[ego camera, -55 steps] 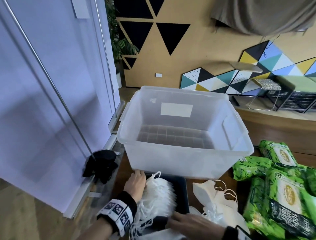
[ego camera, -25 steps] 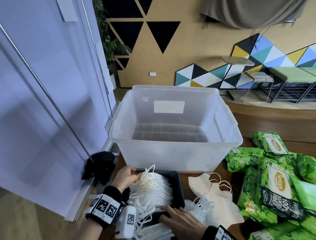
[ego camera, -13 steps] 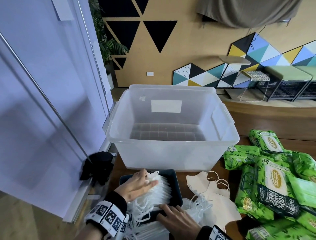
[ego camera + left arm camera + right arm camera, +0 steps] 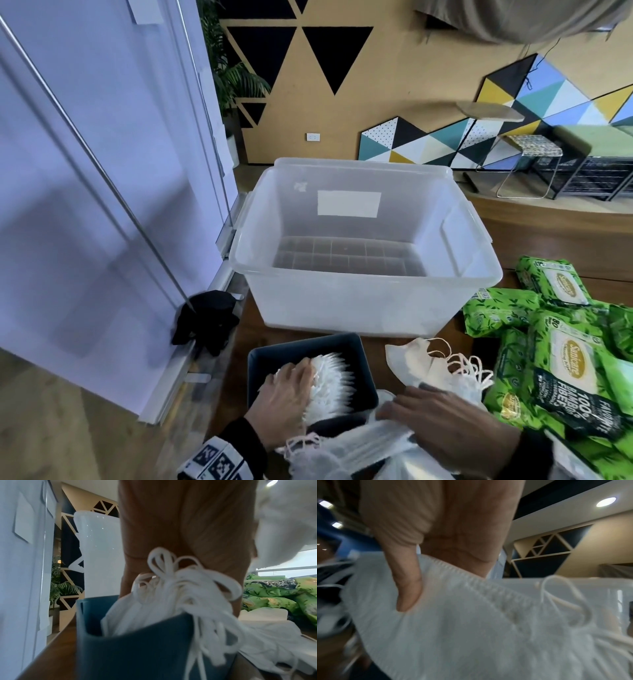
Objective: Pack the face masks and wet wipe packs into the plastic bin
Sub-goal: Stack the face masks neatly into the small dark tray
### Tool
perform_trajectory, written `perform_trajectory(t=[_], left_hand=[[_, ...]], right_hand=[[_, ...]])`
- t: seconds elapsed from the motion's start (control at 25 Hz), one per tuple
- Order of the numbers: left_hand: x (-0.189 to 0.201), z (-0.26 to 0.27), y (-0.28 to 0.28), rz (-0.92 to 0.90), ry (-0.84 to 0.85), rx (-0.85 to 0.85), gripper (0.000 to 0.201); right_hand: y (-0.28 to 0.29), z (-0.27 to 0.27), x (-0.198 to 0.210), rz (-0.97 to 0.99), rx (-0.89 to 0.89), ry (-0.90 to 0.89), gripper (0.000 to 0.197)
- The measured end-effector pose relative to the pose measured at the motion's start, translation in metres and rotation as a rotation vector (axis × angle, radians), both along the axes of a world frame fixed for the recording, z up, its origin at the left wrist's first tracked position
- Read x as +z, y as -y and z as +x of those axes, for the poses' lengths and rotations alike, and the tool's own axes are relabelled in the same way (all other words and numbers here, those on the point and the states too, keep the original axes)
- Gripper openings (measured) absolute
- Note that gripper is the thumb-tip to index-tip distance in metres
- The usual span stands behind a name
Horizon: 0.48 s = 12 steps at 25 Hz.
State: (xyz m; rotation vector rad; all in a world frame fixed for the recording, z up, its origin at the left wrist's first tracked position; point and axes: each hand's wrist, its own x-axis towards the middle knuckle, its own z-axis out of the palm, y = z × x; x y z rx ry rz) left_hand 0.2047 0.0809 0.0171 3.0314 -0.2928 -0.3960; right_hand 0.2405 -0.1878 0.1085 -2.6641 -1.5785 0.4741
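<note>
Sitting at the back of the wooden table (image 4: 236,370), clear plastic bin (image 4: 366,301) is open-topped with only its gridded floor showing inside, white label on the far wall. Green wet wipe packs (image 4: 561,363) are heaped on the table just right of the bin, none inside it. Dark blue tray (image 4: 359,346) lies directly in front of the bin and holds a fanned stack of white face masks (image 4: 334,387), ear loops spilling over its near wall in the left wrist view. Beige face masks (image 4: 424,363) lie loose on the table between tray and wipes, loops tangled. Left hand (image 4: 286,394) reaches into the tray, fingers curled over the left end of the white stack, grasping it. Right hand (image 4: 448,425) rests just right of the tray on a loose white mask (image 4: 471,628); right wrist view shows the thumb pressed on its front and the palm behind it, pinching it. Black clamp-like object (image 4: 205,318) sits at the table's left edge.
</note>
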Motion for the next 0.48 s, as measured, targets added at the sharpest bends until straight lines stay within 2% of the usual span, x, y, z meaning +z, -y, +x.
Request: perform_trajectory(t=[0.04,0.08,0.12,0.2,0.24,0.32,0.4,0.48], left_hand=[[-0.002,-0.005,0.001,-0.071,0.057,0.005,0.059],[-0.001,-0.005,0.004,-0.09,0.085,0.011,0.052],[0.0,-0.007,0.009,-0.073,0.007,0.009,0.058],[-0.006,-0.007,0.015,-0.034,-0.043,0.002,0.084],[-0.006,-0.005,0.014,-0.099,-0.05,0.03,0.092],[-0.001,-0.005,0.018,-0.075,-0.066,0.043,0.101],[-0.001,-0.007,0.017,-0.055,-0.125,0.039,0.102],[0.0,-0.008,0.017,-0.012,-0.088,-0.008,0.099]], right_hand=[[0.002,0.007,0.018,0.035,-0.046,0.027,0.044],[-0.002,0.015,0.032,0.117,-0.08,0.079,0.049],[-0.014,0.023,0.041,0.194,-0.118,0.107,0.05],[-0.056,0.04,0.044,0.233,-0.165,0.039,0.048],[-0.081,0.049,0.039,0.197,-0.169,0.007,0.047],[-0.125,0.067,0.018,0.101,-0.134,-0.021,0.047],[-0.15,0.072,-0.002,-0.025,-0.069,-0.021,0.05],[-0.157,0.073,-0.02,-0.116,-0.046,-0.013,0.054]])
